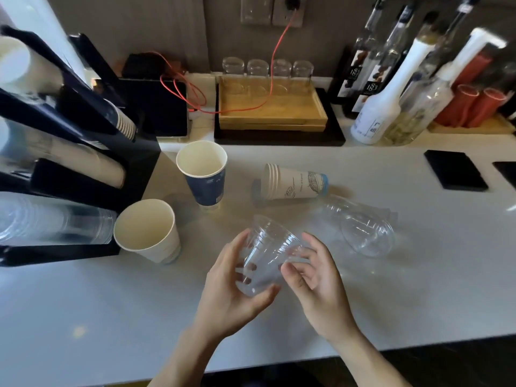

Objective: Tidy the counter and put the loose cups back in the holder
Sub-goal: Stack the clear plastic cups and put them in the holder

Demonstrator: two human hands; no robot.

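Clear cup [268, 252]: thin, light, crushable; likely slippery.
Left hand [231, 286]: wraps its base.
Right hand [312, 277]: fingertips steady its side.
Hold: near the rim, gently.

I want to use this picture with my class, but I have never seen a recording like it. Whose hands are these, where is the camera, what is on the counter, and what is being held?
There is no machine here. A person wears a wide-angle camera on the head, so you look down at their own two bare hands.

The left hand and right hand together hold one clear plastic cup above the white counter.

Loose on the counter are a blue paper cup and a cream paper cup, both upright, a stack of white paper cups lying on its side, and more clear cups lying down.

At the left is the black cup holder, with stacks of cups in its slots. Behind are a wooden tray and bottles.
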